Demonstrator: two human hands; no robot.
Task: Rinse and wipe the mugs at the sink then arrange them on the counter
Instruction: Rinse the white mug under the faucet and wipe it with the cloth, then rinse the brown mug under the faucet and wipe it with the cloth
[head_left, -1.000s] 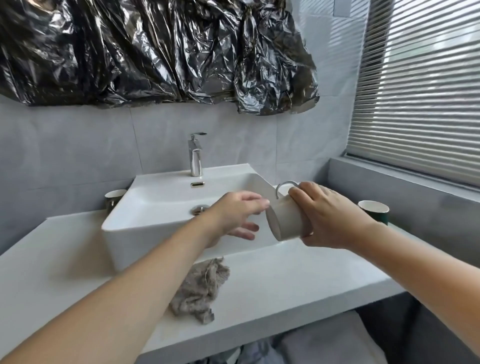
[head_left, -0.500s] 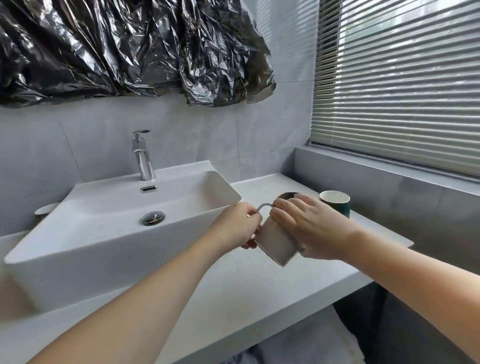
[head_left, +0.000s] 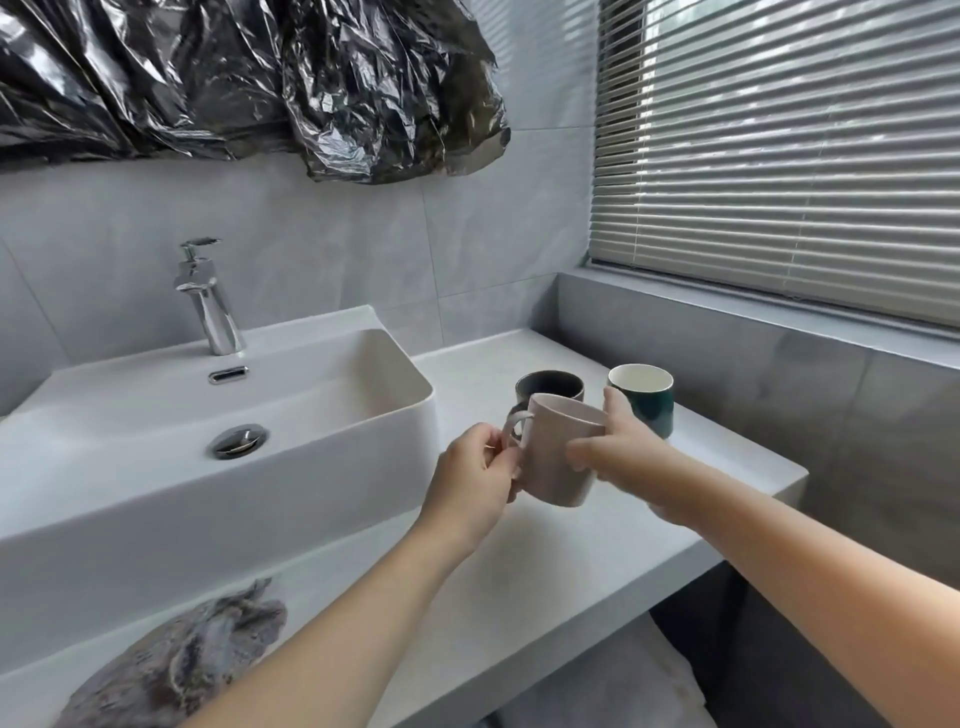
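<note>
Nearest the camera, at seven o'clock, a grey cloth (head_left: 176, 670) lies crumpled on the desk (head_left: 597, 551) just in front of the sink (head_left: 322, 457), set aside, which suggests wiping of the mug in hand is finished. Toward the centre, both hands carry the pale mug (head_left: 563, 457) upright above the desk, not touching it. The left hand (head_left: 475, 486) pinches its handle; the right hand (head_left: 631, 460) wraps the body from the three o'clock side, presumably to steady it for setting down. Behind it, at twelve o'clock, a dark mug (head_left: 549, 387) stands on the desk, partly hidden. A green mug (head_left: 644, 397) stands at one o'clock, beside the dark one. Judgement: placement beside these two is the step in hand. The tap (head_left: 208, 306) at ten o'clock shows no running water.
</note>
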